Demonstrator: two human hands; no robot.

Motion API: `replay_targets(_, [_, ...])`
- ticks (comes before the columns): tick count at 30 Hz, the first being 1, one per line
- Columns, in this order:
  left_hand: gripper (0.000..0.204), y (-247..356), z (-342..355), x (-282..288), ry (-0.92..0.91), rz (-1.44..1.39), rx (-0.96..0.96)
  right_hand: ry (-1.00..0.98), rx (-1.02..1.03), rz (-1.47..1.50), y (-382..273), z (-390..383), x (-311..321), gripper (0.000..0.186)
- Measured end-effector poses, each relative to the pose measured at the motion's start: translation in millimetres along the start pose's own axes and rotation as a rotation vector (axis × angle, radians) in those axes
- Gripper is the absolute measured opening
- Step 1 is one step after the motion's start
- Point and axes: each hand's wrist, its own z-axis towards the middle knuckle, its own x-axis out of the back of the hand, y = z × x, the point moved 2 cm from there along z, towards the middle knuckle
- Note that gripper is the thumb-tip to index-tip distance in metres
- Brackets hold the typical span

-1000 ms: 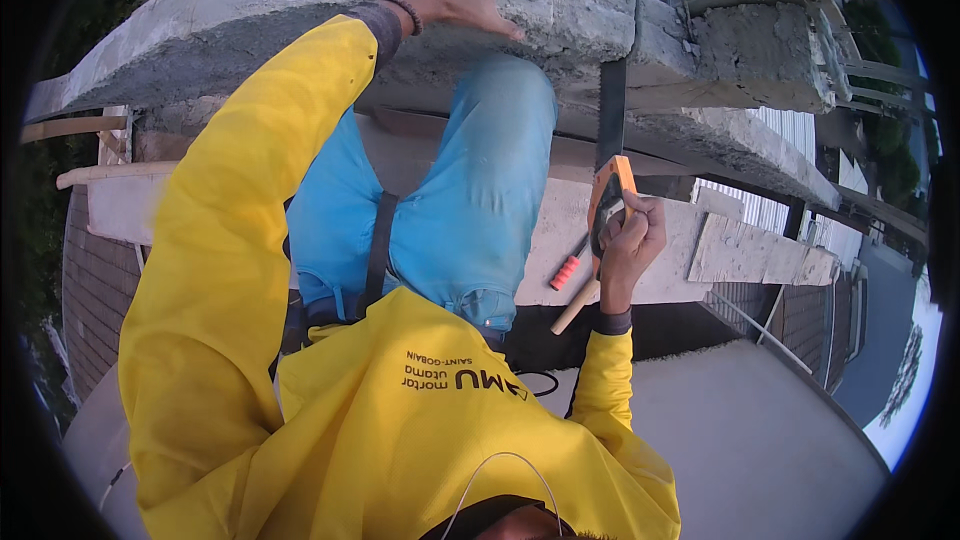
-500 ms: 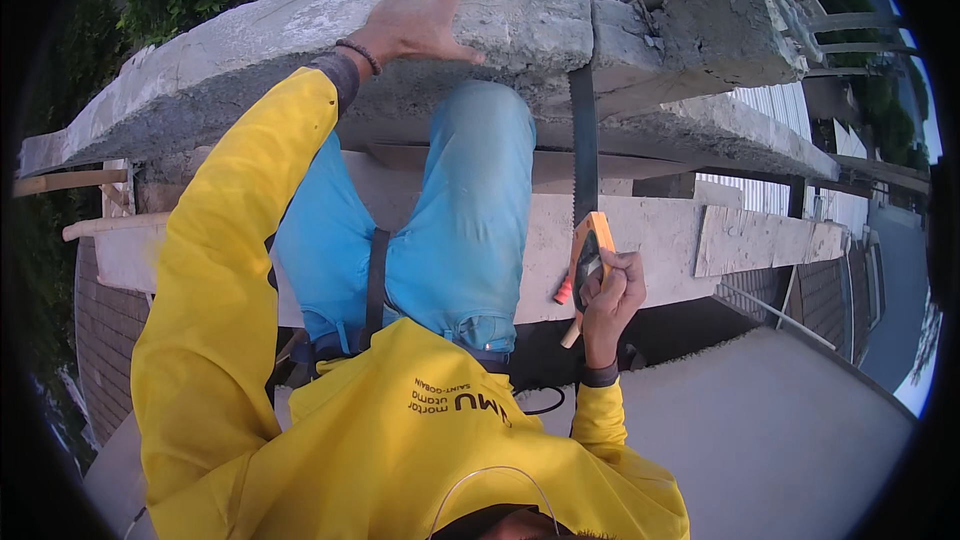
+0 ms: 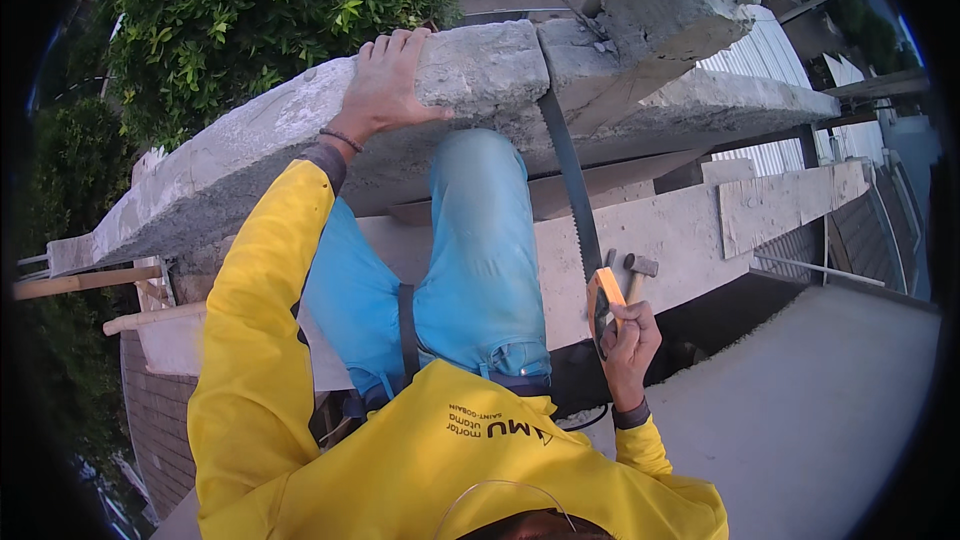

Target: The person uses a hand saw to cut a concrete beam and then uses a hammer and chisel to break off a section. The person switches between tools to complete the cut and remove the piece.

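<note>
My left hand lies with fingers stretched over the top of a long, rough grey concrete-like beam, thumb spread along its near face. My right hand is wrapped round the orange and black handle of a hand saw, right of my knees. Its long dark toothed blade runs away from me into a narrow cut across the beam, to the right of my left hand. The blade's far end is hidden in the cut.
A hammer rests on the pale ledge close beyond the saw handle. A rough concrete block stands right of the cut. Leafy branches hang beyond the beam. A pale flat slab lies at the lower right.
The saw has drawn back toward me with my right hand, showing more blade on the near side. My left hand keeps its place on the beam. The view has shifted, and the hammer shows.
</note>
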Motion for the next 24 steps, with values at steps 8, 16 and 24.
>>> replay_targets(8, [0.12,8,-4,8,-0.026,-0.045,0.031,-0.026,0.088,-0.063,136,119,-18,0.023])
replay_targets(16, [0.119,1,-4,0,0.017,-0.047,0.022,-0.002,0.057,-0.052,6,6,9,0.025])
replay_targets(24, [0.122,1,0,5,-0.056,-0.022,0.046,-0.04,0.086,-0.092,139,113,-8,0.023])
